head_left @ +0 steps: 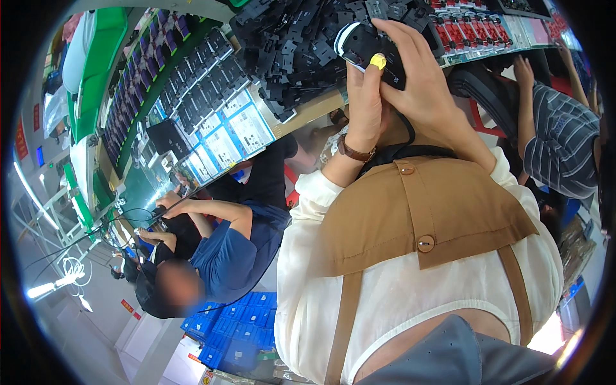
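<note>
With wrists close together, the left hand [366, 106] and right hand [422, 80] reach forward, fingers clamped around a black, white-rimmed piece [357, 45] held over the black parts pile [298, 54].

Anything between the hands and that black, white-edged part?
Nothing visible blocks them: the left hand and right hand are both on the black, white-edged part. One possible layer: a yellow wrap on the left thumb tip, overlapping the part in view; whether it presses on it, I can't tell.
</note>
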Tool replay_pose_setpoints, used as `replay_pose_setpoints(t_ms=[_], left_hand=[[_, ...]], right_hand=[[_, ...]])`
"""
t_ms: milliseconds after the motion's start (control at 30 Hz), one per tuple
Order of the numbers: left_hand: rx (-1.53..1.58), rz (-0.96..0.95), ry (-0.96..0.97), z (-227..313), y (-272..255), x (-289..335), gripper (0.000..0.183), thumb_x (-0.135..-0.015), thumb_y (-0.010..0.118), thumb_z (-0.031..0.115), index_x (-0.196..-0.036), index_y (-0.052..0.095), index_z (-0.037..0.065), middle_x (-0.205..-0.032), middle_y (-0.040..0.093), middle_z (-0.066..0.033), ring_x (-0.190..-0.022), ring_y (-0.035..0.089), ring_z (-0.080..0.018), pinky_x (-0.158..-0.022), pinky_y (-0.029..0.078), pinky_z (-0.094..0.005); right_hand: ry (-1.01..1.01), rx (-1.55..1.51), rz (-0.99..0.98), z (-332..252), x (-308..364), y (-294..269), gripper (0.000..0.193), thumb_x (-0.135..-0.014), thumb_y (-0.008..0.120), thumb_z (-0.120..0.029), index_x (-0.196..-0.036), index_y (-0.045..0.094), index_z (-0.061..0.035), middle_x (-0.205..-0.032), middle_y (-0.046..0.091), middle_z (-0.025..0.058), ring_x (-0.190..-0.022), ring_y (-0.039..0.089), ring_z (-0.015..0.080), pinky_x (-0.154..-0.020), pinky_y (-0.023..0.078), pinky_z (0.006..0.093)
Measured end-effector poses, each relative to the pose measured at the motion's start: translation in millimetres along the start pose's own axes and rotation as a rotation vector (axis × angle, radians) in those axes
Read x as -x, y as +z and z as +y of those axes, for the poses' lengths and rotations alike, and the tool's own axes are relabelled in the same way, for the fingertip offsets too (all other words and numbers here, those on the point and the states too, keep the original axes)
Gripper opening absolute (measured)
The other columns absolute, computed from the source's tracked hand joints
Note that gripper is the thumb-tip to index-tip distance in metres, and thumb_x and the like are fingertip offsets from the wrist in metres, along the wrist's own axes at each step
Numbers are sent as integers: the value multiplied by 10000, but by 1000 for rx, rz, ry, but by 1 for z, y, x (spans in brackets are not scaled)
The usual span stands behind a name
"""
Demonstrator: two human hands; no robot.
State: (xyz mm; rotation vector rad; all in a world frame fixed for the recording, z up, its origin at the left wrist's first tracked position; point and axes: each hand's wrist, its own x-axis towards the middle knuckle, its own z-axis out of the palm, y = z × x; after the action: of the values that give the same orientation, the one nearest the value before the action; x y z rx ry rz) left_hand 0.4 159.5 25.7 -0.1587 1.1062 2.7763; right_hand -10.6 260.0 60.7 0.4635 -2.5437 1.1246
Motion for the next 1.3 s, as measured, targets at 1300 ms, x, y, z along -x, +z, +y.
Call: replay_pose_setpoints(t_ms=[1300], left_hand=[[-3, 305, 9, 45, -61, 10, 171, -861, 456, 95, -1024, 408, 83, -930, 498, -6, -854, 488, -80, -729, 407, -227]], right_hand=[[668, -931, -160, -14, 24, 65, 380, -771, 640, -134, -1092, 483, -2, -916, 557, 38, -750, 542, 83, -587, 491, 209]])
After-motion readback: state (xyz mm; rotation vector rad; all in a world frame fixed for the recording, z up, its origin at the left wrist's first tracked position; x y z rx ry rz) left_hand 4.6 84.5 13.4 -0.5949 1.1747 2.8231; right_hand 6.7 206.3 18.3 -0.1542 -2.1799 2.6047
